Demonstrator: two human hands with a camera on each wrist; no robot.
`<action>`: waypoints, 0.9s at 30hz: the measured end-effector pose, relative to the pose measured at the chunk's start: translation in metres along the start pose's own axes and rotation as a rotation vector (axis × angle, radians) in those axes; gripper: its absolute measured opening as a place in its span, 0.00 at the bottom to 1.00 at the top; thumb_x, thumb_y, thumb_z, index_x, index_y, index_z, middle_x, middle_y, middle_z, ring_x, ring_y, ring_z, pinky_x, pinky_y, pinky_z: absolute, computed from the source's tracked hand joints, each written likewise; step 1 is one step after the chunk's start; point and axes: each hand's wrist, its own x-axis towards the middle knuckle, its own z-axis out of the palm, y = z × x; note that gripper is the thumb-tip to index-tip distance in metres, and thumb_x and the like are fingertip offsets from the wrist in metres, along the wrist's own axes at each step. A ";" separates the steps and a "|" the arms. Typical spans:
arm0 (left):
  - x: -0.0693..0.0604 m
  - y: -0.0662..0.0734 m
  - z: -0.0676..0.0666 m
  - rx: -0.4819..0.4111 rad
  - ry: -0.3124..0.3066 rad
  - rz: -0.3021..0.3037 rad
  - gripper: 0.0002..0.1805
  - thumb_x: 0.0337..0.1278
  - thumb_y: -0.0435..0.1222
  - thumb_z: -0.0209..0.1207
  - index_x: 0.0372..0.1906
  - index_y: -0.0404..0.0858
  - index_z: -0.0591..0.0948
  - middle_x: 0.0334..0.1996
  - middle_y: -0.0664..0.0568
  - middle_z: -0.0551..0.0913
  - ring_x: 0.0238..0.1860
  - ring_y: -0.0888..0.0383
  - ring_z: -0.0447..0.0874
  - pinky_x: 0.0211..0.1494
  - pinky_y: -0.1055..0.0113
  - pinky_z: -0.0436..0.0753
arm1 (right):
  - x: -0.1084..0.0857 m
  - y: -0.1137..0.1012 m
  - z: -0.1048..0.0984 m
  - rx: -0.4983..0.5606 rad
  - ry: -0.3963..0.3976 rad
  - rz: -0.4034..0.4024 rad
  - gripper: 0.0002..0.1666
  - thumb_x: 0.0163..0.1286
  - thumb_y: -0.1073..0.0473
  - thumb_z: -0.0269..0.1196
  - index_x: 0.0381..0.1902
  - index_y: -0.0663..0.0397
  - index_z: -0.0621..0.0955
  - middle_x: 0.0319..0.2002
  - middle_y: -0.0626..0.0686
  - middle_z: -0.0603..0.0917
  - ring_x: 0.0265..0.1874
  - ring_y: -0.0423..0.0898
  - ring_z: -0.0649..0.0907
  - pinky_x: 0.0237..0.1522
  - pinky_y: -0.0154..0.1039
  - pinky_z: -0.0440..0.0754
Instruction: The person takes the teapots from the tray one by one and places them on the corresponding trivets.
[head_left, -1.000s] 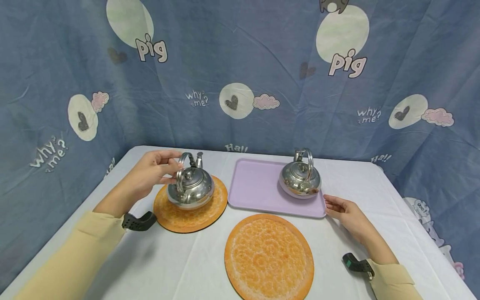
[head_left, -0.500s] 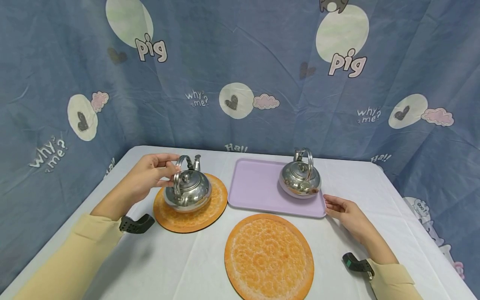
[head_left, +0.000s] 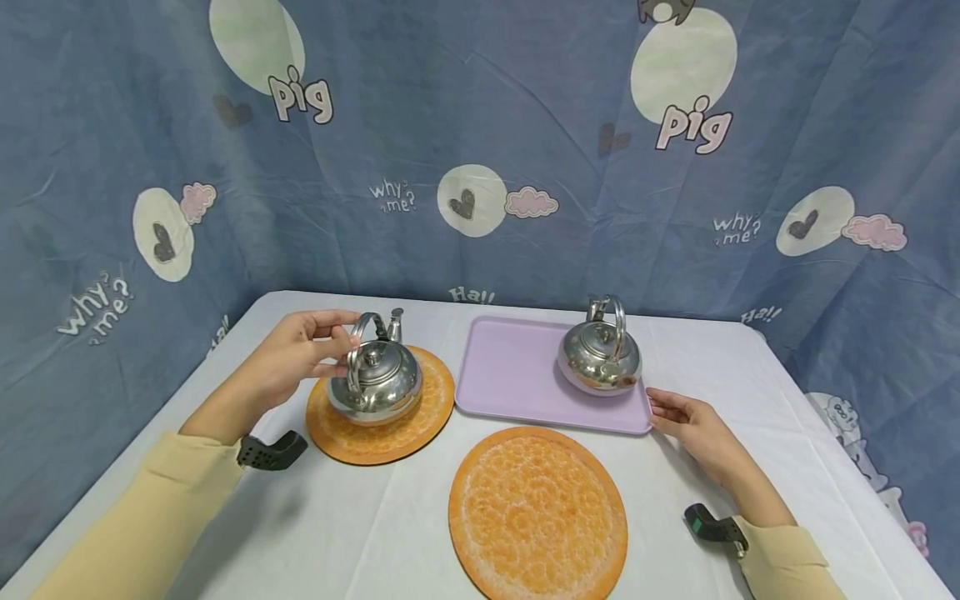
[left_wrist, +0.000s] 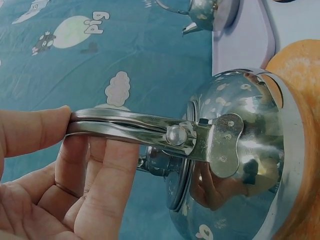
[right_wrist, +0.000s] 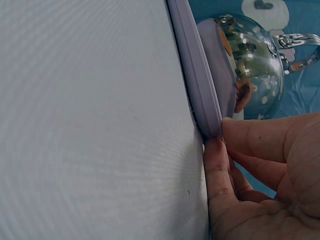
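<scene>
Kettle point(head_left: 386, 393) on mat point(head_left: 378, 446), tray point(head_left: 510, 367) at right

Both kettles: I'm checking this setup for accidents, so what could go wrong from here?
The left hand pinches the left kettle by its handle, so it might swing or slip. The right hand pinches the tray at its corner; a tug could jolt the right kettle, standing near the tray's right end.

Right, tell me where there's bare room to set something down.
Bare: the purple tray left of the right kettle; the front mat, nearer than the tray; the white cloth between that mat and the left sleeve. Crowded: the left mat, where the left hand grips the left kettle, and the tray's near right corner, which the right hand pinches.
</scene>
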 end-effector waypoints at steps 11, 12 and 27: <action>-0.002 0.000 0.000 -0.003 0.001 0.000 0.34 0.80 0.35 0.60 0.81 0.27 0.65 0.42 0.54 0.76 0.46 0.67 0.84 0.51 0.67 0.92 | 0.000 -0.001 -0.001 -0.008 0.001 0.005 0.35 0.81 0.65 0.62 0.78 0.77 0.65 0.70 0.74 0.77 0.51 0.23 0.79 0.52 0.15 0.78; -0.002 0.000 0.001 0.000 0.000 -0.001 0.34 0.80 0.35 0.60 0.81 0.27 0.64 0.42 0.53 0.76 0.47 0.67 0.84 0.52 0.67 0.92 | 0.001 -0.001 -0.001 -0.011 -0.001 0.005 0.35 0.81 0.65 0.62 0.78 0.78 0.65 0.70 0.74 0.77 0.51 0.24 0.79 0.51 0.15 0.78; -0.004 0.001 0.000 0.048 0.001 0.003 0.34 0.82 0.38 0.59 0.81 0.28 0.64 0.43 0.54 0.77 0.58 0.60 0.82 0.58 0.61 0.92 | -0.001 -0.001 0.000 -0.005 -0.004 -0.004 0.35 0.81 0.65 0.62 0.78 0.78 0.65 0.70 0.75 0.77 0.51 0.24 0.79 0.51 0.16 0.79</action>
